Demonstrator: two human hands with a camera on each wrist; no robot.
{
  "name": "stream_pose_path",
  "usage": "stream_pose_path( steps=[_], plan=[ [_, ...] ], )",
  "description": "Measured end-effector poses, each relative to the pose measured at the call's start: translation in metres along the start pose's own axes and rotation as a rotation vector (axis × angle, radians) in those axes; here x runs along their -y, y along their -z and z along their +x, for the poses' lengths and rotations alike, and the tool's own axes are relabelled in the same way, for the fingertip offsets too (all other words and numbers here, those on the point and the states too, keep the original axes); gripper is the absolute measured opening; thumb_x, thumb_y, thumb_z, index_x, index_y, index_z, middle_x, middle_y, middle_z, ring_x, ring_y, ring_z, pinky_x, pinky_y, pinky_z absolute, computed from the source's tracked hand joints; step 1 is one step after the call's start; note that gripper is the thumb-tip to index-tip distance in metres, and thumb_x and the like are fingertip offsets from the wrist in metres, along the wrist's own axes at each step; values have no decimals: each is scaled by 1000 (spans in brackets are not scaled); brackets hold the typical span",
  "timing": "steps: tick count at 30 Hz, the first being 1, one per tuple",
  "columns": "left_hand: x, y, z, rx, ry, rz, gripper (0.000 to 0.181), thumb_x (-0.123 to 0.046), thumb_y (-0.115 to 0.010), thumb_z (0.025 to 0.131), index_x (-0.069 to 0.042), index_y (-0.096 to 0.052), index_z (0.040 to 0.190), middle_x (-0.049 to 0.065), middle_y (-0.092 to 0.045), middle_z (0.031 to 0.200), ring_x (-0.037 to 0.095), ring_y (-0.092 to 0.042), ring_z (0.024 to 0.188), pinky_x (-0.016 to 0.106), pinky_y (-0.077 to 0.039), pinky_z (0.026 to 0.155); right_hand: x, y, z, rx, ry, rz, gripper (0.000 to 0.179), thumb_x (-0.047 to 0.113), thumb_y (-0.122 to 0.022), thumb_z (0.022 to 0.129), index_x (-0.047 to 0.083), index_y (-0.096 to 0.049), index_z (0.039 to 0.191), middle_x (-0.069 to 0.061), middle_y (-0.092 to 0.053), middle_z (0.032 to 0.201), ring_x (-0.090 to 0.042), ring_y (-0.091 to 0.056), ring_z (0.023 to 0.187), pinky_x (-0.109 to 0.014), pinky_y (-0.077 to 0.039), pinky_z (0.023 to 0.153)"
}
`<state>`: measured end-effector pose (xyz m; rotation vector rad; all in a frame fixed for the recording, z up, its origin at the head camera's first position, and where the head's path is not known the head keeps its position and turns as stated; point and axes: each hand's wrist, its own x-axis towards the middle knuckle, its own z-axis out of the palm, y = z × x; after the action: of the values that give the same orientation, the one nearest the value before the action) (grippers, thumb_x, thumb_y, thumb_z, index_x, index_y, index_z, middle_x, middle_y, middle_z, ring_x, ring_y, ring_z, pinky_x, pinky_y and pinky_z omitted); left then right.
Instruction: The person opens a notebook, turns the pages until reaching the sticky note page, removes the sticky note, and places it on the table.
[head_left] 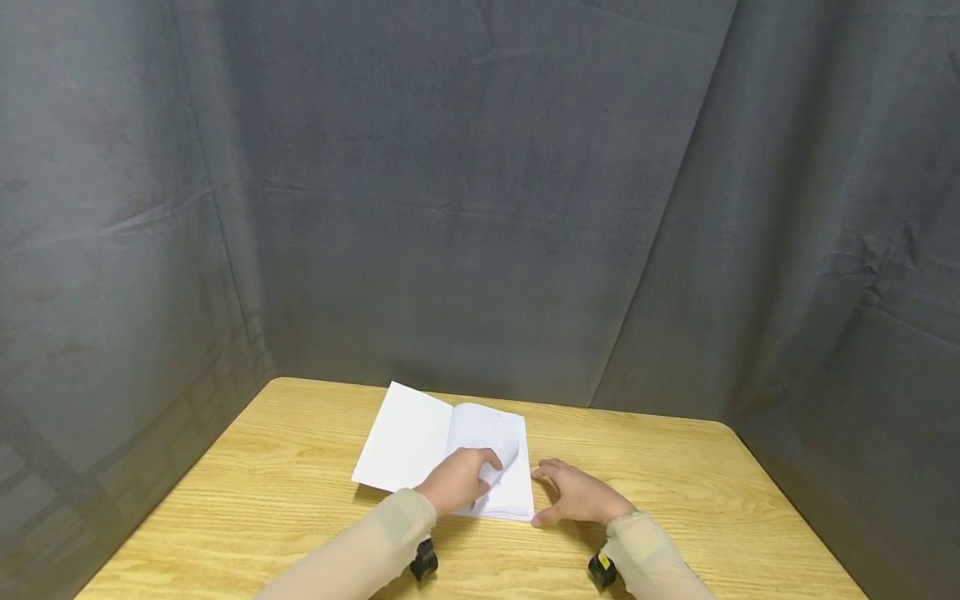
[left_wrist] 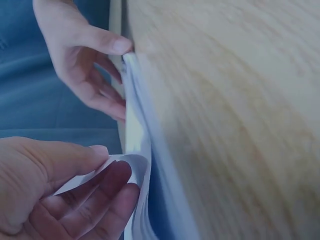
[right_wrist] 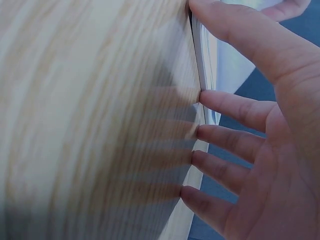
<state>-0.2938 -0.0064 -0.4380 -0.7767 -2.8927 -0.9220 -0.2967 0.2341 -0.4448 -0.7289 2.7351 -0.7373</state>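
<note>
An open notebook (head_left: 411, 437) with a white cover and ruled pages lies on the wooden table. Over its right half, my left hand (head_left: 459, 481) pinches a page (head_left: 501, 454) that curls up at its free edge. In the left wrist view, the page bends between the thumb and fingers of that hand (left_wrist: 65, 190). At the notebook's right edge is my right hand (head_left: 581, 493), its fingers spread and its thumb at the near corner. From the right wrist view, those fingertips (right_wrist: 210, 100) meet the tabletop along the stack of page edges (right_wrist: 205, 55).
The wood-grain table (head_left: 675, 500) extends to both sides of the notebook. Grey cloth (head_left: 465, 208) hangs behind the table and along its left and right sides. A black camera (head_left: 424, 560) is strapped beneath the left wrist, another (head_left: 602, 571) beneath the right.
</note>
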Motion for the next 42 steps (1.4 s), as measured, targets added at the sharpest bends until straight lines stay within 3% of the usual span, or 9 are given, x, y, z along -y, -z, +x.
stream_pose_path(
  steps=[3, 7, 9, 12, 16, 23, 29, 42],
  plan=[
    [-1, 7, -1, -12, 0, -15, 29, -1, -71, 81, -10, -67, 108, 8, -71, 101, 7, -54, 61, 22, -46, 64, 0, 0, 0, -2, -6, -2, 76, 40, -82, 73, 0, -54, 131, -28, -41, 144, -47, -39, 132, -61, -35, 103],
    [-2, 19, -4, -49, -7, -12, 28, -3, -71, 81, -12, -68, 107, 8, -70, 110, 9, -54, 77, 26, -45, 70, -1, -1, 0, -4, -5, -7, 76, 41, -82, 73, 0, -54, 131, -28, -41, 144, -47, -39, 132, -61, -35, 103],
    [-1, 26, -5, -69, -8, -32, 27, -4, -71, 82, -12, -68, 107, 8, -70, 109, 8, -53, 74, 25, -45, 68, -2, -1, 1, -4, -3, -11, 76, 42, -81, 73, 0, -54, 131, -28, -41, 144, -47, -39, 132, -61, -35, 103],
    [1, 37, -8, -89, -6, -84, 26, -4, -71, 83, -10, -68, 108, 6, -69, 88, 7, -48, 60, 23, -43, 56, -4, -1, 2, -1, -2, -11, 77, 43, -81, 73, 1, -54, 131, -27, -40, 145, -47, -39, 133, -61, -35, 103],
    [6, 52, -14, -118, -4, -131, 25, -4, -70, 84, -10, -68, 108, -2, -55, 65, 6, -43, 54, 22, -40, 49, -5, -2, 2, 3, -1, -5, 77, 44, -80, 74, 2, -53, 133, -26, -38, 147, -47, -37, 134, -62, -35, 103],
    [21, 73, -28, -206, 0, -116, 24, -4, -71, 82, -13, -69, 103, -6, -58, 70, 6, -47, 57, 22, -41, 53, -2, -1, 1, 4, 11, -2, 76, 42, -80, 75, 1, -52, 133, -27, -38, 147, -47, -36, 134, -62, -34, 104],
    [36, 87, -40, -284, 56, -118, 22, -1, -72, 79, -14, -70, 97, -2, -65, 81, 7, -40, 55, 23, -37, 53, 1, 0, 0, 16, 1, 22, 76, 40, -80, 75, 2, -52, 134, -27, -36, 148, -48, -35, 134, -63, -34, 103],
    [70, 102, -68, -306, 179, -99, 16, -2, -72, 80, -12, -70, 92, -1, -65, 84, 13, -49, 70, 26, -41, 63, 2, -1, 2, 8, 2, 11, 75, 41, -80, 75, 2, -53, 133, -27, -37, 147, -47, -35, 135, -62, -34, 104]
  ],
)
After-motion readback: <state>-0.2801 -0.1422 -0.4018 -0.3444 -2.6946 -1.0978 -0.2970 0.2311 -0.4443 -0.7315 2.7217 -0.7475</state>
